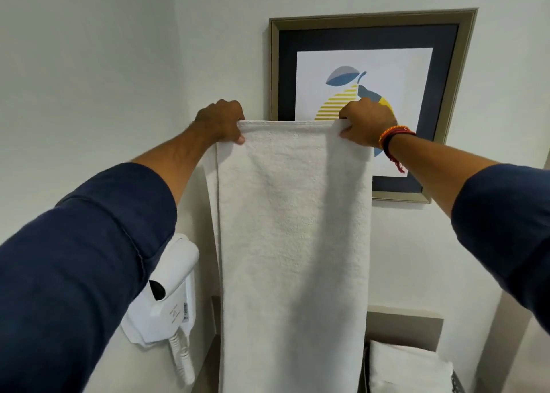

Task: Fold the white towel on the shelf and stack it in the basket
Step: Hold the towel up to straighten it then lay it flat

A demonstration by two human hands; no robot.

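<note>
The white towel (293, 243) hangs full length in front of the wall, doubled lengthwise, its lower end out of view below the frame. My left hand (221, 123) grips its top left corner. At the top right corner my right hand (367, 123), with a red and orange wrist band, pinches the edge. Both arms are stretched out and raised, holding the top edge level and taut. Behind the towel the beige shelf (404, 322) shows at lower right. A grey basket edge (456, 383) peeks in at the bottom right corner.
A framed fruit picture (372, 65) hangs on the wall behind my right hand. A white wall-mounted hair dryer (169, 297) with a coiled cord sits low on the left. Folded white cloth (407, 369) lies at lower right below the shelf back.
</note>
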